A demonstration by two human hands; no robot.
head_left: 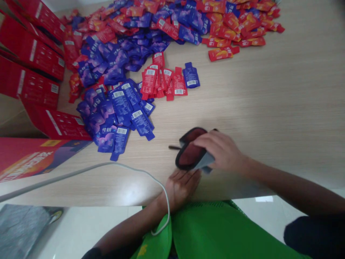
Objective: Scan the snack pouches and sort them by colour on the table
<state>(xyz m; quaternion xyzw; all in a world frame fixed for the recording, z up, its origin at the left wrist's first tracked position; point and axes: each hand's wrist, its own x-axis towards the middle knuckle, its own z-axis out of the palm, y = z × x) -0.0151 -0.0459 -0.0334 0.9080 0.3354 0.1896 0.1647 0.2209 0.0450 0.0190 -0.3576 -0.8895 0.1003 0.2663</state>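
My right hand point(222, 149) is closed on a black-rimmed, folded thing point(191, 155) with two reddish-brown faces and a grey side. A thin black piece sticks out to its left; its exact kind I cannot make out. Just below it, close to the table's near edge, my left hand point(184, 185) lies fairly flat, fingers stretched toward the held thing. Some fingertips are hidden beneath that thing, and whether they touch it I cannot tell.
Blue pouches point(118, 104) and red pouches point(161, 81) lie on the wooden table point(269, 108), with a mixed heap point(229, 23) behind. Red boxes point(61, 124) stand at the left. A pale cable point(129, 166) crosses the near edge and passes over my left wrist.
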